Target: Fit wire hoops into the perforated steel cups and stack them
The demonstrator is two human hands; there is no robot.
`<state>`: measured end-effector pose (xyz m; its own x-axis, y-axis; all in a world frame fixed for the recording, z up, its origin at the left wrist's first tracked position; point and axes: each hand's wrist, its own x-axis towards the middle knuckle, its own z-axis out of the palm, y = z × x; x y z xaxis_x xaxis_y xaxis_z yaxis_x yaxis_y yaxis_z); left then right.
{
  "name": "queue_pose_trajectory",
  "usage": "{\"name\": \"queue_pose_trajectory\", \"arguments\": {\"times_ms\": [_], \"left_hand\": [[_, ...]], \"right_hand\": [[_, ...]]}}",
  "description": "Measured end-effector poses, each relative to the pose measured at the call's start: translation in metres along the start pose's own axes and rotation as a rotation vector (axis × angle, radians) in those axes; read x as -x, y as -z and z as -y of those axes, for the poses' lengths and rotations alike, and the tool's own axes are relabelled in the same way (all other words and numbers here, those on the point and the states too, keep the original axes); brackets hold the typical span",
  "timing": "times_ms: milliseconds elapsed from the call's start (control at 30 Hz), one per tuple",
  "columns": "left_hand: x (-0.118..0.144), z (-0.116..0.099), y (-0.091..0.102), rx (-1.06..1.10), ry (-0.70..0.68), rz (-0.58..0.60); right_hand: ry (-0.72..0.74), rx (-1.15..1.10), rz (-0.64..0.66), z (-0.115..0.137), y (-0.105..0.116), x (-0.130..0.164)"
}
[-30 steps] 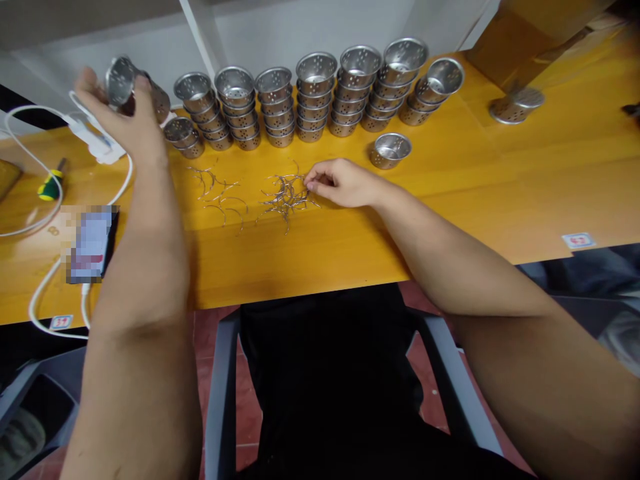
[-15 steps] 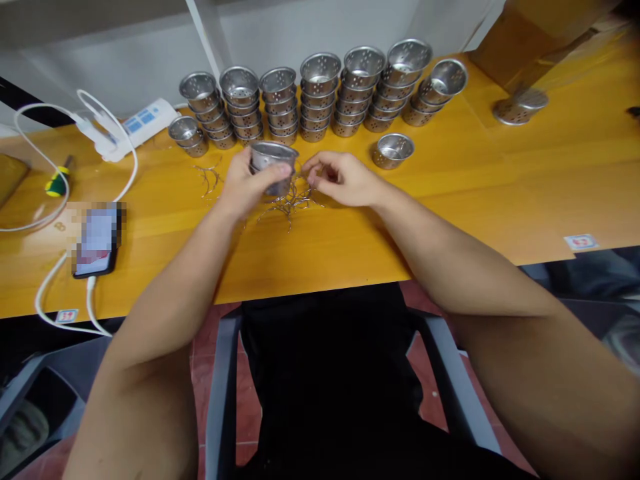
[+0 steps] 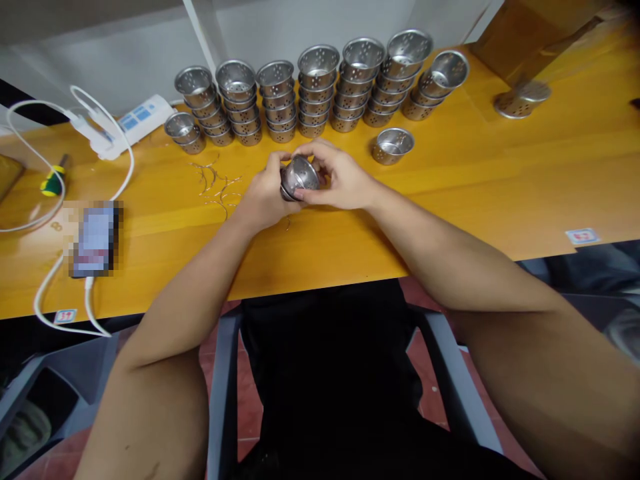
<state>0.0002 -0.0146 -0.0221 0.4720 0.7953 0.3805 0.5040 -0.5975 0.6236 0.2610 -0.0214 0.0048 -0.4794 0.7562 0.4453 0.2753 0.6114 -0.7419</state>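
My left hand (image 3: 270,193) and my right hand (image 3: 343,177) are both closed around a metal strainer basket (image 3: 303,175), held tilted just above the table. The left fingers wrap its left side. My right thumb presses the near side, and the other right fingers curl over the far side. Whether a wire is in the right fingers is hidden. Thin bent wires (image 3: 215,187) lie scattered left of my left hand; others under the hands are mostly covered. One loose strainer basket (image 3: 393,147) stands upright to the right of my hands.
Several stacks of strainer baskets (image 3: 317,70) line the back of the wooden table (image 3: 500,180). At left are a power strip (image 3: 133,127), white cables, a phone (image 3: 95,240) and a screwdriver (image 3: 53,181). An upturned basket (image 3: 523,100) sits by a cardboard box (image 3: 535,43).
The basket has moved right and lower and is now tilted, facing right. My right hand has come from beside it to grip it, and the hands now cover most of the wire pile.
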Motion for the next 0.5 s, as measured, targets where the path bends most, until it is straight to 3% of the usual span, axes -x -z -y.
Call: {"name": "queue_pose_trajectory", "arguments": {"times_ms": [233, 500], "left_hand": [[-0.011, 0.048, 0.021, 0.047, 0.035, -0.226], [-0.013, 0.067, 0.011, 0.067, -0.045, -0.242]], "right_hand": [[-0.129, 0.332, -0.171, -0.012, 0.042, 0.000], [-0.358, 0.483, -0.134, -0.053, 0.039, 0.003]]}}
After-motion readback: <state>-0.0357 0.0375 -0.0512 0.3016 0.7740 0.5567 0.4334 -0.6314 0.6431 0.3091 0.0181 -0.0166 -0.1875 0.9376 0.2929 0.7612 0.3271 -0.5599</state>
